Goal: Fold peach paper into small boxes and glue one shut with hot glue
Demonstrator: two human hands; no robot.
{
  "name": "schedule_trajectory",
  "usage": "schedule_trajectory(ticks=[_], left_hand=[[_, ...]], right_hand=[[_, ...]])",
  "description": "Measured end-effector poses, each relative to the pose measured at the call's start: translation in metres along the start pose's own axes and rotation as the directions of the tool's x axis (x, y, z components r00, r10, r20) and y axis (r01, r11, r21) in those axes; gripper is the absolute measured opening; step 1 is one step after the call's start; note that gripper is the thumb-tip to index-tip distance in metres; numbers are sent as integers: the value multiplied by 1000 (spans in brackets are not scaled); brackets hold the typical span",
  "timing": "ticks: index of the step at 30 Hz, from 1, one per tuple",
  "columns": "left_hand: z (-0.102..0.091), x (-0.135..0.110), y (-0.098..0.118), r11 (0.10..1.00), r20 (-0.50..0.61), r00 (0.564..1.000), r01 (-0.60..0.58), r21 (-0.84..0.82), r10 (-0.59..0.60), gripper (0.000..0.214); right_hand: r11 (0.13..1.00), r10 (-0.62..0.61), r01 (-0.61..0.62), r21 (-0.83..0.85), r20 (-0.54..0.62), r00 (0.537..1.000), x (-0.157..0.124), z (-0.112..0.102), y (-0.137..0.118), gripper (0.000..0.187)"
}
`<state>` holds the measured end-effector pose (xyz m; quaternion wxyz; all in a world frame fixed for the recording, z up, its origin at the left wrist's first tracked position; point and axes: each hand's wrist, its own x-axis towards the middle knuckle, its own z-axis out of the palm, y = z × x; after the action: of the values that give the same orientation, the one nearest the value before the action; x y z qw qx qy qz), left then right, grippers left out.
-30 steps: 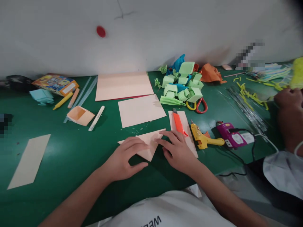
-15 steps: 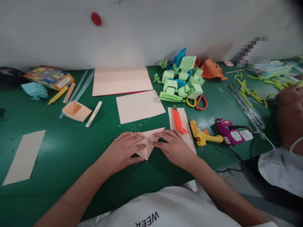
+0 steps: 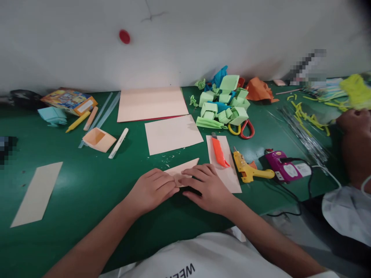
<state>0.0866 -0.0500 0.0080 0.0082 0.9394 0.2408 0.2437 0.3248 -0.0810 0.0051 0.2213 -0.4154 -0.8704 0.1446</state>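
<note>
A pale peach sheet of folded paper (image 3: 188, 165) lies on the green table in front of me, now a narrow strip with a pointed right end. My left hand (image 3: 155, 190) covers its left part, fingers together and thumb closed at the near edge. Across its right half rests my right hand (image 3: 205, 187), fingers spread, thumb apart and not gripping. Both hands hide much of the near fold. Right of my right hand, an orange box cutter (image 3: 219, 151) lies on a pale paper strip (image 3: 232, 179).
Beyond the hands lie a pale sheet (image 3: 174, 134) and larger sheets (image 3: 152, 104). Green paper boxes (image 3: 224, 102), scissors (image 3: 246, 129), a yellow glue gun (image 3: 249, 168) and a purple corded device (image 3: 285, 166) sit rightward. Leftward are a paper box (image 3: 100, 139) and a marker (image 3: 118, 143). A person's arm (image 3: 358, 143) is far right.
The paper's point facing me has been folded up, leaving a narrow strip. My left fingers have closed together on it. The other person's hand now has bright yellow-green material beside it.
</note>
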Motion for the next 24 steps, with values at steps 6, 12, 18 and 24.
schedule_trajectory(ticks=[6, 12, 18, 24], left_hand=[[-1, -4, -1, 999, -20, 1000, -21, 36, 22, 15], [5, -8, -1, 997, 34, 996, -80, -16, 81, 16], [8, -13, -2, 1000, 92, 996, -12, 17, 10, 18], [7, -11, -2, 995, 134, 989, 72, -63, -64, 23]], right_hand=[[995, -37, 52, 81, -179, 983, 5, 12, -3, 23], [994, -86, 96, 52, -172, 981, -1, 13, 4, 17], [996, -86, 90, 26, -106, 991, -2, 18, 5, 16], [997, -56, 59, 38, -94, 994, -2, 19, 6, 18]])
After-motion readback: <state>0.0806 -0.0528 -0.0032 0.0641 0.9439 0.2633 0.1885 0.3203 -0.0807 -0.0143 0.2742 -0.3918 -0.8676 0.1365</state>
